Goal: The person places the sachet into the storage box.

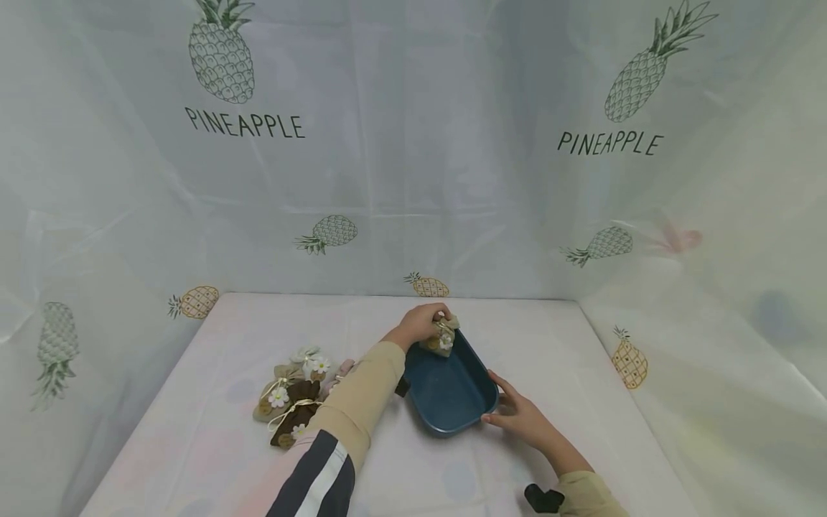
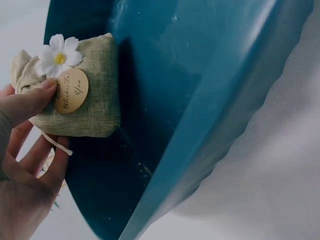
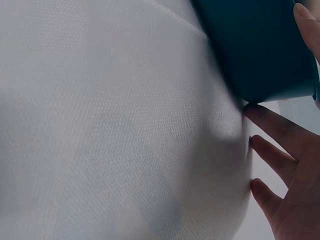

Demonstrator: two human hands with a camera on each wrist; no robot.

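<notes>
Drawstring sachet (image 1: 446, 343), olive fabric, with white flower and round tag, held at the far end of a blue tray (image 1: 452, 395).
The left hand (image 1: 421, 324) pinched the sachet at its gathered neck, thumb against the front, fingers behind; the body lay within the rim, though contact with the tray floor could not be told. The right hand (image 1: 522, 418), fingers spread and nearly straight, gripped nothing closely; thumb and forefinger touched the tray's near right corner. Left of the tray, partly hidden by the beige left sleeve (image 1: 375, 380), lay further sachets: one olive (image 1: 266, 409), one dark brown (image 1: 302, 393). Ground: a pale tablecloth (image 1: 536, 345).
</notes>
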